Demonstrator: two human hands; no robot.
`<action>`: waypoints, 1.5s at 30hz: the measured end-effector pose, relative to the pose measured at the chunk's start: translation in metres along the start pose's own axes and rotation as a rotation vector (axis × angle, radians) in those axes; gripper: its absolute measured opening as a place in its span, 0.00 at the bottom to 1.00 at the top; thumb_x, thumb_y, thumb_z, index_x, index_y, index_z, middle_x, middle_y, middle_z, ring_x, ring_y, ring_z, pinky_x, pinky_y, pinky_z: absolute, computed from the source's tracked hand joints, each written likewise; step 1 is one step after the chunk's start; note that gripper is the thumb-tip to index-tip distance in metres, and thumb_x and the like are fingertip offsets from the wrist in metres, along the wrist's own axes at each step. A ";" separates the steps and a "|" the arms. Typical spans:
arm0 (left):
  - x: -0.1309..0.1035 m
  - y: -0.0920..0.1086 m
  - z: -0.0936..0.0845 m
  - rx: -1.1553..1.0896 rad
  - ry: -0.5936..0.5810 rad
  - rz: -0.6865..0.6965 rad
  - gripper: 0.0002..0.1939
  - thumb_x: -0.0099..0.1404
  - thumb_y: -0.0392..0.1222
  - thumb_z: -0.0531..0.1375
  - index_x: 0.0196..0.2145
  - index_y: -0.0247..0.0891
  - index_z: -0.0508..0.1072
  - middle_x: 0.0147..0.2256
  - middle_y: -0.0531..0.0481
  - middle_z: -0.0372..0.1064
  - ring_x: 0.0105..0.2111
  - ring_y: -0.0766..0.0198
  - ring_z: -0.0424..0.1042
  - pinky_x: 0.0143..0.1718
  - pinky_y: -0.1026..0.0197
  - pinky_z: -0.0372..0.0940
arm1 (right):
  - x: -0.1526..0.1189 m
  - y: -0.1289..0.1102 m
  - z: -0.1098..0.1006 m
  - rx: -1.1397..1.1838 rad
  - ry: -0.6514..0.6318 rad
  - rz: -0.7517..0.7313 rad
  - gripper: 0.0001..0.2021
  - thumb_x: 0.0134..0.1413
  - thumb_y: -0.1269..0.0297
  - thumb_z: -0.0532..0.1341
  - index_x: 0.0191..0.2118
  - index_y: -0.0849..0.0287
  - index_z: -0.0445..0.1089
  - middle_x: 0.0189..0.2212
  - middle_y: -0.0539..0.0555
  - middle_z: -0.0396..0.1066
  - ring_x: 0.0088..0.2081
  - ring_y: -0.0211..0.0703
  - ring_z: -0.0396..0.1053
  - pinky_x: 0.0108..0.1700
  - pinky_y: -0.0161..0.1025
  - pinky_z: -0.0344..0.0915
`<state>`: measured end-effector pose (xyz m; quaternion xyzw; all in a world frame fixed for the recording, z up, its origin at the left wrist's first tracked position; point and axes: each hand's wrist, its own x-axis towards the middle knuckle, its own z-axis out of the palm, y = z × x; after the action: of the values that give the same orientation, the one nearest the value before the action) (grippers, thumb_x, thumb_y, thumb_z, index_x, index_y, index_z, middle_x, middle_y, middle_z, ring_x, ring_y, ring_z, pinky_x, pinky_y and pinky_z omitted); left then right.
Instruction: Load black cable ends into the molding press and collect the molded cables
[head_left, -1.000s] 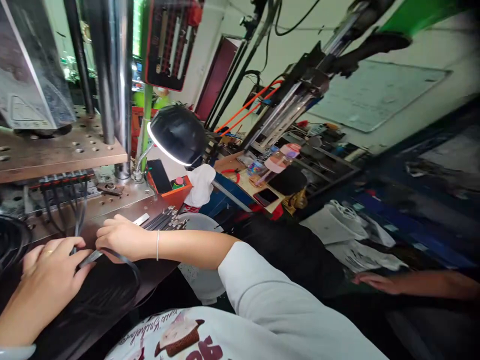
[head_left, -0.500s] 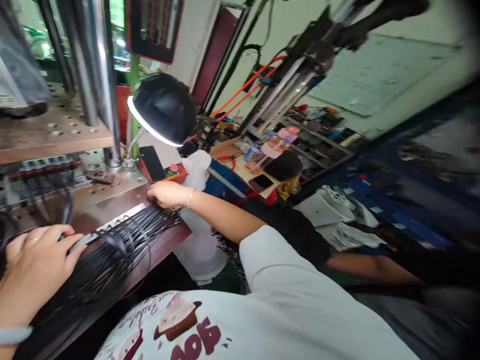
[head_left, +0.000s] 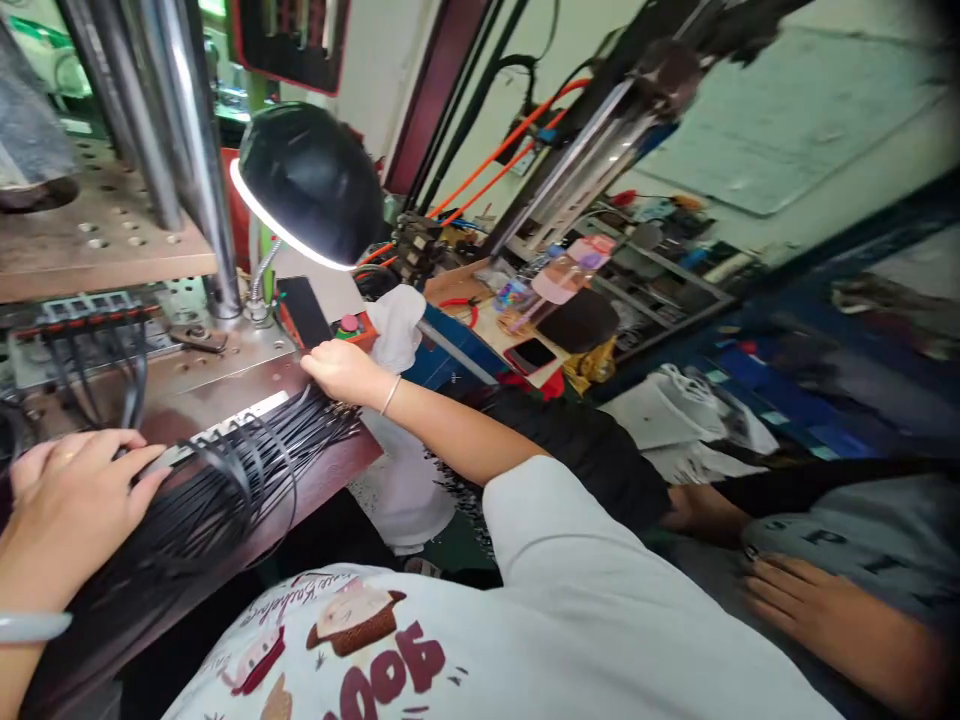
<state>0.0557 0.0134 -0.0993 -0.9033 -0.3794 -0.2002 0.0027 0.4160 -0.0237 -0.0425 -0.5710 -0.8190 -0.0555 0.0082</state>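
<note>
A pale metal strip (head_left: 244, 415) with slots lies on the steel bed of a machine. Several black cables (head_left: 247, 490) run over and beside it in a loose bundle. My left hand (head_left: 82, 490) is at the strip's left end, thumb and forefinger closed on it. Beyond the strip's right end, my right hand (head_left: 341, 370) is pinched above the cable ends; whatever is between its fingertips is hidden. Further left, black cables with moulded ends sit in a mould fixture (head_left: 97, 320).
A lit black lamp (head_left: 307, 185) hangs over the bed. Behind my right hand are a phone (head_left: 304, 312) and a red button box (head_left: 350, 326). Steel columns (head_left: 187, 150) rise at left. A co-worker's hand (head_left: 832, 610) rests at right.
The view has shifted slightly. A co-worker's hand and lettered clothing have come into clear sight at the right. Both my hands stay at nearly the same places by the strip.
</note>
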 end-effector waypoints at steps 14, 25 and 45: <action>-0.004 0.024 -0.013 0.048 0.032 0.049 0.12 0.68 0.42 0.56 0.38 0.40 0.80 0.42 0.41 0.73 0.45 0.46 0.70 0.52 0.41 0.58 | 0.022 -0.040 0.040 1.023 0.223 -0.019 0.04 0.56 0.69 0.63 0.32 0.61 0.75 0.30 0.53 0.75 0.33 0.40 0.72 0.39 0.38 0.69; -0.005 0.024 -0.014 0.070 0.063 0.092 0.12 0.69 0.41 0.56 0.38 0.40 0.80 0.42 0.41 0.73 0.44 0.47 0.70 0.53 0.40 0.57 | -0.009 -0.022 0.018 0.379 0.193 0.000 0.10 0.62 0.74 0.56 0.38 0.63 0.76 0.37 0.61 0.76 0.42 0.48 0.71 0.48 0.42 0.68; 0.001 0.022 -0.028 0.047 0.397 0.111 0.06 0.70 0.38 0.58 0.38 0.39 0.75 0.40 0.45 0.75 0.40 0.54 0.74 0.55 0.46 0.62 | 0.026 -0.017 -0.018 -0.164 -0.417 -0.167 0.13 0.57 0.72 0.57 0.45 0.65 0.75 0.42 0.65 0.78 0.44 0.54 0.76 0.39 0.41 0.63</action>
<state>0.0616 -0.0058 -0.0702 -0.8653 -0.3256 -0.3650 0.1095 0.3906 -0.0069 -0.0241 -0.4992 -0.8401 -0.0031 -0.2122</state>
